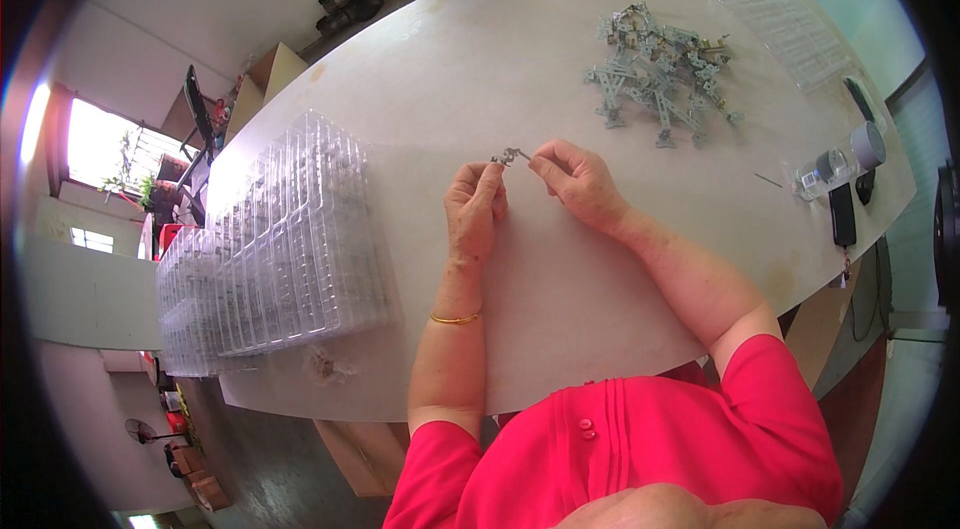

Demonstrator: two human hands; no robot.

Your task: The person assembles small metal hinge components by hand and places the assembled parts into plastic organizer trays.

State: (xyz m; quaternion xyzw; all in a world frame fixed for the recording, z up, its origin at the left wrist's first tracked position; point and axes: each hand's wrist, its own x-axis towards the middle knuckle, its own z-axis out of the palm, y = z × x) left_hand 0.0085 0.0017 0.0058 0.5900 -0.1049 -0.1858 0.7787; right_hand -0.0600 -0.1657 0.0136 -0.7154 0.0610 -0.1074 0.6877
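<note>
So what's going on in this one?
A person's bare left hand and right hand hold a small grey metal part between their fingertips, over a broad pale table. A loose pile of grey metal pieces lies beyond the right hand, and a stack of clear, ridged plastic trays sits to the left.

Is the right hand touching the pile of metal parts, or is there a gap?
Apart. The head view shows a strip of pale tabletop between the right hand and the pile of metal parts.
</note>
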